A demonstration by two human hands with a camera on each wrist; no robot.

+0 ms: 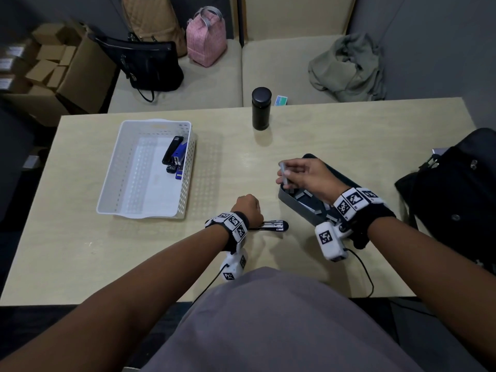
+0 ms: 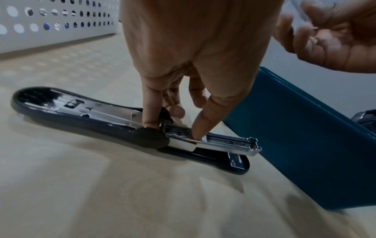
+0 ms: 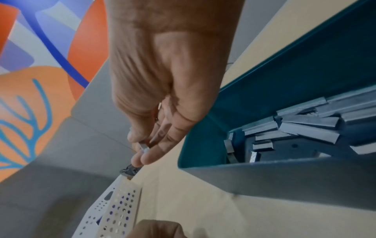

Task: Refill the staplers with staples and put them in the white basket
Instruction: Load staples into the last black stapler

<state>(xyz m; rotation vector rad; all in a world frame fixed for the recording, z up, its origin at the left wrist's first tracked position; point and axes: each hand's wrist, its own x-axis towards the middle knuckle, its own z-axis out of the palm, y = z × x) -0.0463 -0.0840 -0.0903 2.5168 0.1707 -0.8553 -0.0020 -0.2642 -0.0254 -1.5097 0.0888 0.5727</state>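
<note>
A black stapler (image 1: 272,226) lies folded open flat on the table, lid (image 2: 61,103) to one side and metal magazine (image 2: 230,143) to the other. My left hand (image 1: 248,208) (image 2: 175,119) grips it at the hinge, one fingertip in the magazine channel. My right hand (image 1: 288,174) (image 3: 142,151) pinches a strip of staples (image 1: 283,175) (image 3: 144,147) just above the near-left end of the teal tin (image 1: 284,196) (image 3: 203,145) (image 2: 295,128). The tin holds several loose staple strips (image 3: 305,130). At the left stands the white basket (image 1: 145,214) (image 2: 57,37), with a black stapler (image 1: 171,149) and a blue one (image 1: 179,157) inside.
A black flask (image 1: 260,108) stands at the table's far edge, a small teal-and-white box (image 1: 281,100) behind it. A black bag (image 1: 456,200) sits on the table's right end. Bags and a green cloth (image 1: 349,68) lie on the sofa beyond.
</note>
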